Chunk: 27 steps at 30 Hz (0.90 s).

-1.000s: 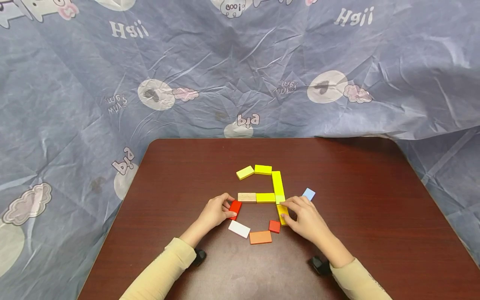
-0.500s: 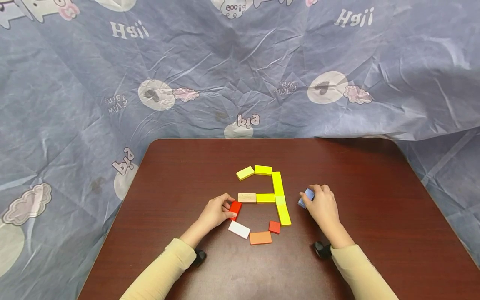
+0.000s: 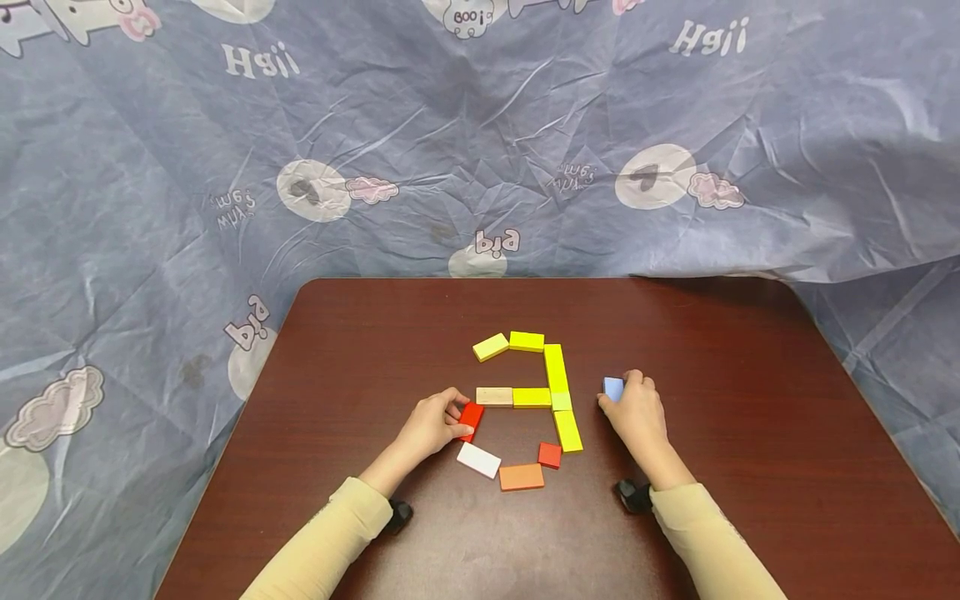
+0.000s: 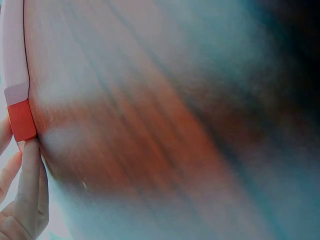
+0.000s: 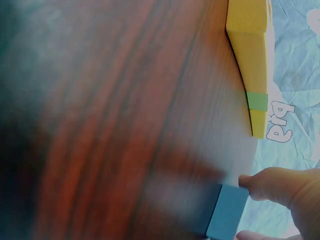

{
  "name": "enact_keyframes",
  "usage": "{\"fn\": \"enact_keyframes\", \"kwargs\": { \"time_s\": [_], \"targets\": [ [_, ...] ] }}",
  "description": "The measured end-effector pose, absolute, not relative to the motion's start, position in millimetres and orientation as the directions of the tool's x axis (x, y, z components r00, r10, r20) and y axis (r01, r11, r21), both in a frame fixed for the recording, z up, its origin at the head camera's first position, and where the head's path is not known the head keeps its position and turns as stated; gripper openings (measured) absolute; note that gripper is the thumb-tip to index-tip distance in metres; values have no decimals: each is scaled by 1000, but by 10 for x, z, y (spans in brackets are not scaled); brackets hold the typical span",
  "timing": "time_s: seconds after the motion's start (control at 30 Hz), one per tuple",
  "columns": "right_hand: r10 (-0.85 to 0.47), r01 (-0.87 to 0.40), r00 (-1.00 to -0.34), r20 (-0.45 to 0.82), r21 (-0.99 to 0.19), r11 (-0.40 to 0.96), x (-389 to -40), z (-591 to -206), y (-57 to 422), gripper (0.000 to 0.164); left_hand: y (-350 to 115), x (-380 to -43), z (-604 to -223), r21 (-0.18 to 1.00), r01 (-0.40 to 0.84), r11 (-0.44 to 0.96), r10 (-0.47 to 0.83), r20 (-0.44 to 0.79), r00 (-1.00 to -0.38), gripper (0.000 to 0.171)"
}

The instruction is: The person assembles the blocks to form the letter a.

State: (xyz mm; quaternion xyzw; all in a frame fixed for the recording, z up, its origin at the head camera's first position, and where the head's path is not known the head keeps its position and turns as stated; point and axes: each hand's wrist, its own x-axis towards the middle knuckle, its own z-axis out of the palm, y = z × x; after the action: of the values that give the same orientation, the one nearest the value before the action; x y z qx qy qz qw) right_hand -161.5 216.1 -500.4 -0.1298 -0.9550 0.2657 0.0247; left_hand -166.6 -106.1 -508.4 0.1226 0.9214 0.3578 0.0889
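My left hand (image 3: 429, 427) pinches a red block (image 3: 471, 420) lying at the left end of a chain of blocks. In the left wrist view the fingertips meet that red block's end, and a white block (image 4: 15, 55) sits right behind it. On the other side, my right hand (image 3: 637, 415) grips a light blue block (image 3: 612, 389) between thumb and fingers, apart from the chain. The right wrist view shows the blue block (image 5: 228, 212) low over the table, thumb tip at its edge. Part of the block is hidden behind the hand in the head view.
Several yellow blocks (image 3: 555, 367) form the right and upper side, with a bare wood block (image 3: 493, 397) branching left. A white block (image 3: 478, 460), an orange block (image 3: 521, 477) and a small red block (image 3: 549, 455) curve below. The brown table (image 3: 735, 400) ends at a hanging cloth (image 3: 480, 125).
My right hand has left the lower yellow block, moved right and taken hold of the blue block, which has turned slightly. The left hand has stayed on the red block.
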Motion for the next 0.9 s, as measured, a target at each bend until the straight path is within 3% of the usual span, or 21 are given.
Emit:
{"fn": "enact_keyframes", "kwargs": {
  "time_s": [0.3,0.57,0.9],
  "targets": [
    [206,177,-979,1,-509,842,-1479,-4964,2212,45,-1059,-1670,-5085,679,163,716,290,-76,-954,39],
    [82,20,-991,105,-493,870,-1213,-4887,2183,38,-1063,-1672,-5075,676,156,721,282,-80,-956,39],
    [-65,-106,-992,106,-449,887,-799,-4889,2096,35,-1062,-1671,-5072,681,162,714,285,-72,-956,39]
  ]
}}
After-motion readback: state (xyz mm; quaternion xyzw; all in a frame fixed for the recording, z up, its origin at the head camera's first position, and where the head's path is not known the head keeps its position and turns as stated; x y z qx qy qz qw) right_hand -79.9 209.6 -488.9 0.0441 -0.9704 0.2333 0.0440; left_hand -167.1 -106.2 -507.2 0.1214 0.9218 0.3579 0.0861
